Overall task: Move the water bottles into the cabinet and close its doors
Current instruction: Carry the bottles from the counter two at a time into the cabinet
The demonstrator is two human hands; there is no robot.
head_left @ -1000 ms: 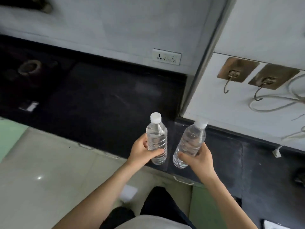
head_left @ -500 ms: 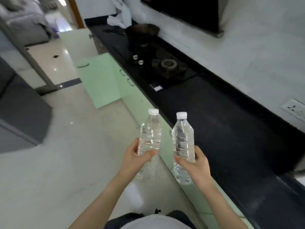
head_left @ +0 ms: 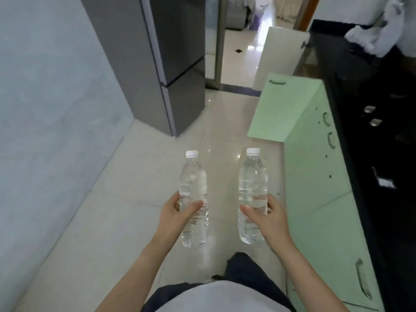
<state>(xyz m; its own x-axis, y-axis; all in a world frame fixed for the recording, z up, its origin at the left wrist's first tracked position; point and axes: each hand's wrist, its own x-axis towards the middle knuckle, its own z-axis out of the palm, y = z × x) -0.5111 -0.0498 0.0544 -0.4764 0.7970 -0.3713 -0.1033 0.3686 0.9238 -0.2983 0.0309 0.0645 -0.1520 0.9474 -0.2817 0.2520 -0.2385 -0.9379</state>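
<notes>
The person stands on a pale tiled floor [head_left: 117, 221] and holds 2 clear water bottles, 1 in each hand, both upright with white caps on top. The left hand [head_left: 177, 212] is wrapped around the lower middle of the left bottle [head_left: 194, 194], thumb across the front and fingers curled behind it, closed firmly on the plastic. The right hand [head_left: 267, 218] grips the right bottle [head_left: 252, 188] in the same way, thumb in front, fingers folded around the far side. The 2 bottles are apart from each other, with bare floor showing between them, and both hang in the air above the floor.

To the right runs a row of light green cabinets [head_left: 315, 188] under a black counter [head_left: 382, 109]. A green cabinet door [head_left: 281, 109] stands swung open into the walkway, further off than the bottles and to their right. Beyond it a second, paler door [head_left: 279, 57] is open as well. The inside of the cabinet cannot be seen from here.

On the left, a grey wall [head_left: 45, 109] runs along the walkway, and a tall grey fridge [head_left: 157, 64] stands at its far end. A doorway at the far end opens onto another bright room.
</notes>
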